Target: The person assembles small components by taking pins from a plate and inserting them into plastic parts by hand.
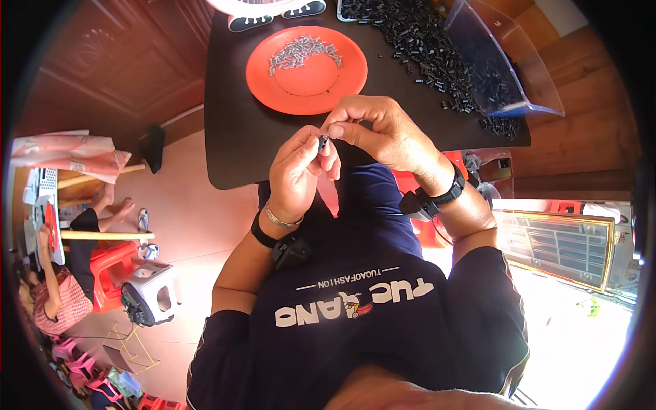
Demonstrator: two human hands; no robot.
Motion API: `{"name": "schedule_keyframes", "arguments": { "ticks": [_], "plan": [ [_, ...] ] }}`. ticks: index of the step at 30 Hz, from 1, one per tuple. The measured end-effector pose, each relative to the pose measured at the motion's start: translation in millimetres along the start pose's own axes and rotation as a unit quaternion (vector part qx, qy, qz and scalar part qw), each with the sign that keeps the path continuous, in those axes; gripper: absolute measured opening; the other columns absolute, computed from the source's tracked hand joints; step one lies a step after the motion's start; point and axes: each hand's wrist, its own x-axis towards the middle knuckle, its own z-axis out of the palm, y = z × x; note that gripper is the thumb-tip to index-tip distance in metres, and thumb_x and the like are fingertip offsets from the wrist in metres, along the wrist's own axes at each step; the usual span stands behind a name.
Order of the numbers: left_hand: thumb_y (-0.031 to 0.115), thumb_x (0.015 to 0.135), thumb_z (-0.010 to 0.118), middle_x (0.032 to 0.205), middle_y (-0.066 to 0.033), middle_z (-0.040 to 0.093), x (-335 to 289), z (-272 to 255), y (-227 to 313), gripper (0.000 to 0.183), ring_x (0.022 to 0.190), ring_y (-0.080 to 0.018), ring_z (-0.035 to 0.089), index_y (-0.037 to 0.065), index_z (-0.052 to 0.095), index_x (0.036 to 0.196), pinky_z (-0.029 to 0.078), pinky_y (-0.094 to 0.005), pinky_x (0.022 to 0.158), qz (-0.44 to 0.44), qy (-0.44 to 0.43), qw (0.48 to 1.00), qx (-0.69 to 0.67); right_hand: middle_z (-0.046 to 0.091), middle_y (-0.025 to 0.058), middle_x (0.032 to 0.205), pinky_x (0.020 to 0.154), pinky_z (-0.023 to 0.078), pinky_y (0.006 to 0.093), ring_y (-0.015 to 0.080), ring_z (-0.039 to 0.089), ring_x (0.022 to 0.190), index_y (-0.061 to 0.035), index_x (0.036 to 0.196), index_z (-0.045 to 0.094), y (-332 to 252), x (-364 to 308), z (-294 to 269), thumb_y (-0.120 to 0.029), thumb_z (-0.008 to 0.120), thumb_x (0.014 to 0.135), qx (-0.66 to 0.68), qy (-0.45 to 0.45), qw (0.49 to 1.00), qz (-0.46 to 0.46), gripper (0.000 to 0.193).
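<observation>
My left hand [294,174] is closed in a pinch on a small black cylindrical part [323,143], held upright just past the table's near edge. Meeting it from the right, my right hand [393,137] has its thumb and forefinger pressed together at the top of that part. Whatever sits between those right fingertips is too small to make out. Beyond my hands, a red-orange plate [263,85] carries a heap of small silvery metal pieces [304,53]. A large spread of similar black parts [427,51] covers the table's far right.
The dark table [232,147] has a rounded near-left corner. A clear plastic tray [547,99] stands tilted at its right edge. A white object with shoe-shaped feet [304,8] is behind the plate. At far left another person [65,301] sits by red and white stools [113,273].
</observation>
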Motion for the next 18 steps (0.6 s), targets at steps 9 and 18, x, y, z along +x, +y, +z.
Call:
{"name": "schedule_keyframes", "arguments": {
  "ticks": [9, 18],
  "plan": [
    [0.028, 0.096, 0.041, 0.07, -0.0054, 0.046, 1, 12, -4, 0.029, 0.064, -0.018, 0.049, 0.002, 0.047, 0.085, 0.041, -0.0284, 0.062, -0.026, -0.002, 0.998, -0.051, 0.062, 0.0065, 0.078, 0.062, 0.049, 0.0266, 0.0153, 0.063, 0.07, -0.0013, 0.087, 0.065, 3, -15, -3, -0.002, 0.06, 0.086, -0.113, 0.048, 0.991, -0.044, 0.005],
    [0.022, 0.098, 0.039, 0.076, -0.004, 0.054, 9, 20, -10, 0.026, 0.066, -0.011, 0.051, 0.001, 0.053, 0.093, 0.042, -0.0253, 0.062, -0.011, 0.071, 0.997, 0.005, 0.063, 0.0064, 0.084, 0.07, 0.05, 0.035, 0.025, 0.062, 0.077, -0.0065, 0.093, 0.066, 6, -24, 5, -0.014, 0.07, 0.07, -0.37, 0.149, 0.895, -0.202, 0.025]
  ]
}}
